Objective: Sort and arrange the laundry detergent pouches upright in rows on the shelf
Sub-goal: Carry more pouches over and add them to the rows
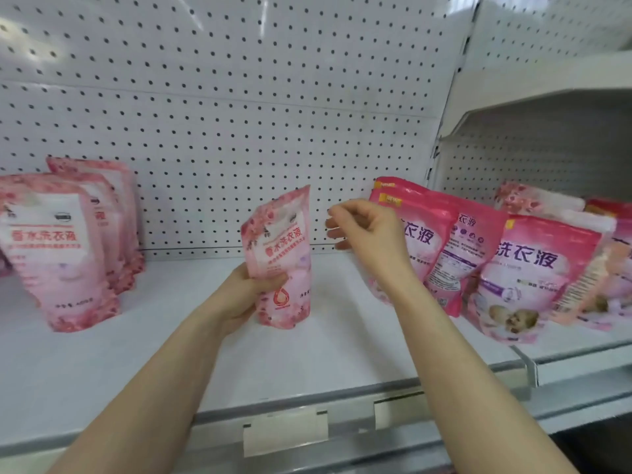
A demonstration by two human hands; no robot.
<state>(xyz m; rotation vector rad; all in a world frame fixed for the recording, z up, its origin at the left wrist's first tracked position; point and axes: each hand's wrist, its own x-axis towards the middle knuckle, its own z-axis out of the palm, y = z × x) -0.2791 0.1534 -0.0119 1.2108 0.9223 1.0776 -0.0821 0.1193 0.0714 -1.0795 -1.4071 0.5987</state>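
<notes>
Pale pink pouch [281,248], label seemingly 香水洗衣液

Illumination is bright, white and diffuse. Pale glare patches lie on the upper left of the pegboard [239,131]. Right of the pegboard, the recess under an upper shelf [547,97] is in grey shade. Below the pegboard, the pouches [58,254] cast only faint, soft shadows on the lower shelf [171,354]. Wide-angle distortion curves the pegboard's seams and hole rows, most strongly toward the frame edges. Overall sharpness is low: pouch print is smeared, worst at lower left of the pegboard.
</notes>
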